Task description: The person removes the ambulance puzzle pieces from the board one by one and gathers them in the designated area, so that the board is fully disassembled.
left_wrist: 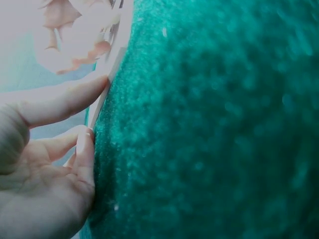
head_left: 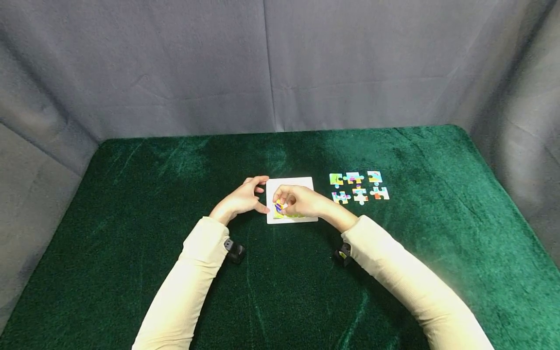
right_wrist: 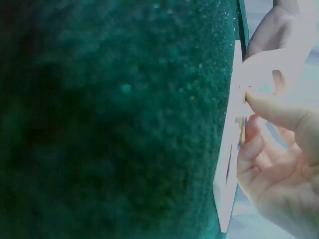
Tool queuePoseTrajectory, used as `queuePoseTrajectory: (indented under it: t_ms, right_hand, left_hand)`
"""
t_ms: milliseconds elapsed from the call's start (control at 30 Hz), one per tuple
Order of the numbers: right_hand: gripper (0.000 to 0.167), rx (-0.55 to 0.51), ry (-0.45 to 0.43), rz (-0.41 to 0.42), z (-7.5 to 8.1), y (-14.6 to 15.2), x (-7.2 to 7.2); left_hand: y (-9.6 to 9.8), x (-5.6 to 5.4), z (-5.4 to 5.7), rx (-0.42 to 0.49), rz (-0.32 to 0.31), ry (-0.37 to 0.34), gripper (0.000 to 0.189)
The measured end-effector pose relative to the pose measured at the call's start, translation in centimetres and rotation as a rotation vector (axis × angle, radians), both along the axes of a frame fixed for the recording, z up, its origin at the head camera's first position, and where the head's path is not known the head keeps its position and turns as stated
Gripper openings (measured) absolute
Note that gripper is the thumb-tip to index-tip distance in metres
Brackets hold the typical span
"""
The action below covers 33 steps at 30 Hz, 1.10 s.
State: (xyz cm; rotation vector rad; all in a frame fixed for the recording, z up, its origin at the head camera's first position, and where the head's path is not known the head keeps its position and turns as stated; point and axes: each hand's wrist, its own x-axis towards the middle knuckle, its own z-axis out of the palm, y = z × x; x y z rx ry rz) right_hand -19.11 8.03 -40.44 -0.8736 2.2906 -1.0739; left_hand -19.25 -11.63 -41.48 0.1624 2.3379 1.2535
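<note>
A white puzzle tray (head_left: 290,182) lies on the green cloth, with colourful puzzle pieces (head_left: 294,216) along the lower part of its recess. My left hand (head_left: 242,198) is at the tray's left edge, its thumb by the near corner and forefinger by the far one. Over the tray's left part, my right hand (head_left: 302,201) pinches a purple and yellow puzzle piece (head_left: 279,207) between thumb and fingers. In the right wrist view the same puzzle piece (right_wrist: 242,132) shows edge-on, low over the tray (right_wrist: 227,184). My right fingers hide much of the recess.
To the right of the tray, several loose puzzle pieces (head_left: 359,195) lie in two rows on the green tablecloth (head_left: 175,194). A grey curtain (head_left: 175,68) hangs behind the table. Each wrist carries a small black camera (head_left: 235,251).
</note>
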Motion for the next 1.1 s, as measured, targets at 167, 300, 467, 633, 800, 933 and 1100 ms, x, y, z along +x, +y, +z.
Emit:
queuePoseTrajectory:
  t_ms: [167, 300, 467, 633, 800, 933, 1100]
  right_hand:
    - [0.027, 0.016, 0.048, 0.014, 0.26, -0.11, 0.17]
    - [0.028, 0.029, 0.051, 0.017, 0.19, -0.13, 0.14]
    - [0.028, 0.037, 0.053, 0.017, 0.00, -0.14, 0.05]
    - [0.024, 0.057, 0.094, 0.013, 0.06, -0.17, 0.02]
    - [0.022, 0.062, 0.091, 0.020, 0.22, -0.06, 0.00]
    - [0.023, 0.042, 0.085, 0.031, 0.21, 0.00, -0.03]
    - [0.025, 0.029, 0.058, 0.019, 0.07, 0.03, -0.06]
  left_hand:
    - [0.01, -0.02, 0.00, 0.004, 0.003, -0.010, 0.085]
    - [0.04, 0.01, 0.01, 0.007, 0.000, -0.009, 0.085]
    - [0.06, -0.02, -0.08, 0.010, 0.002, -0.004, 0.085]
    - [0.00, -0.05, -0.11, 0.007, 0.007, -0.006, 0.085]
    - [-0.05, -0.04, -0.09, 0.006, 0.007, -0.014, 0.085]
    - [-0.05, -0.03, -0.06, 0.003, 0.005, -0.012, 0.086]
    - [-0.03, -0.06, -0.05, 0.011, 0.007, -0.012, 0.086]
